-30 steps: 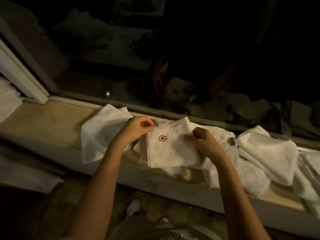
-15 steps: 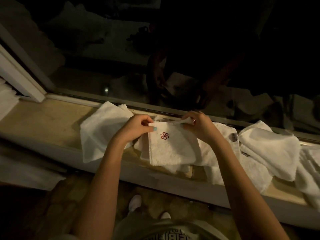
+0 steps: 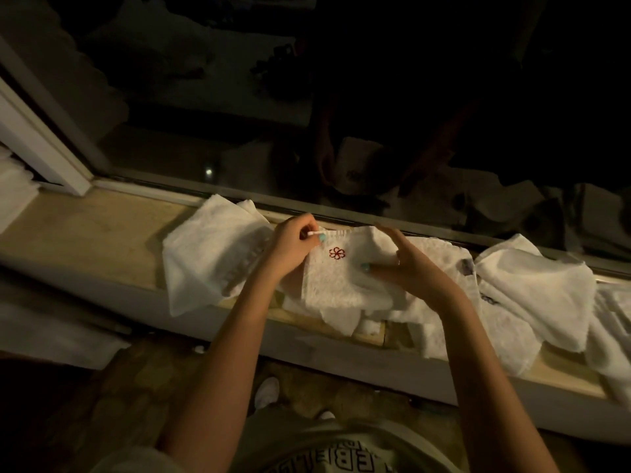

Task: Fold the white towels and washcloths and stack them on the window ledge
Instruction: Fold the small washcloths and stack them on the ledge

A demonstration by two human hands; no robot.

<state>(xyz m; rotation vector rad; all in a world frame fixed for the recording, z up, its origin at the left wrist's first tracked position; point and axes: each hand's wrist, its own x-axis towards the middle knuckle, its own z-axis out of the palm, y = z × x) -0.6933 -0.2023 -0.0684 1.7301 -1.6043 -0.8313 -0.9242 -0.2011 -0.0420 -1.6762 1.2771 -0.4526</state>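
A small white washcloth (image 3: 336, 285) with a red flower mark lies folded on the window ledge (image 3: 85, 233), over other white cloths. My left hand (image 3: 290, 245) pinches its top left corner. My right hand (image 3: 406, 259) lies across its right side, fingers fairly straight, thumb pressing on the cloth. A folded white towel (image 3: 208, 254) lies just left of my left hand. A heap of unfolded white towels (image 3: 532, 288) covers the ledge to the right.
Dark window glass (image 3: 341, 97) runs along the back of the ledge and mirrors my arms. The white window frame (image 3: 37, 138) stands at the left, with more white cloth (image 3: 13, 186) beyond it. The ledge's front edge drops to a patterned floor.
My right hand has left the cloth's top right corner and come down onto its right side, flattening it. My left hand keeps its pinch on the top left corner.
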